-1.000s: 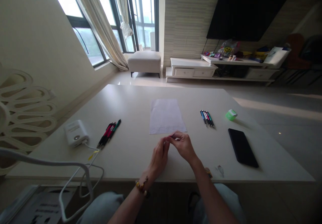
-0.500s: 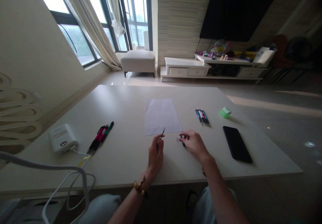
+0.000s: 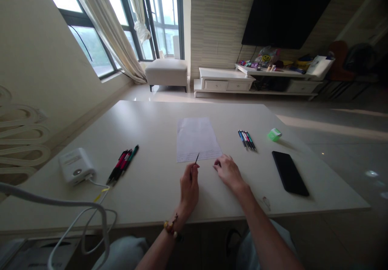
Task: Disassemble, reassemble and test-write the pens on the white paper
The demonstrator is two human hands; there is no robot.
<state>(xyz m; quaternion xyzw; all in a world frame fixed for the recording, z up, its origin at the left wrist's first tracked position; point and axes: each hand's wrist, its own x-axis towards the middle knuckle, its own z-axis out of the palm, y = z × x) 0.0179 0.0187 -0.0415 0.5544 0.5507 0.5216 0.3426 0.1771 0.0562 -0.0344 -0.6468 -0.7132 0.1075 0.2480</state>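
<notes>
My left hand (image 3: 189, 185) is closed around a slim dark pen (image 3: 197, 158), whose thin tip points up and away toward the paper. The pen's lower part is hidden in the fingers. Just beyond both hands lies a white sheet of paper (image 3: 197, 136), with lines of small writing along its near edge. My right hand (image 3: 228, 171) rests low over the table beside the sheet's near right corner. Its thumb and fingers are pinched together, and whatever is between them is too small or hidden to make out.
Several pens (image 3: 247, 140) lie right of the paper, near a green-and-white small box (image 3: 274, 134) and a black phone (image 3: 290, 173). More pens (image 3: 123, 165) lie left, beside a white charger (image 3: 77, 166) with cables. A small thin loop (image 3: 266, 203) lies near the table's front edge.
My right hand has turned and moved slightly back and left, its fingers closing; the dark piece seen under it is now hidden. My left hand keeps the pen. The view shifted slightly.
</notes>
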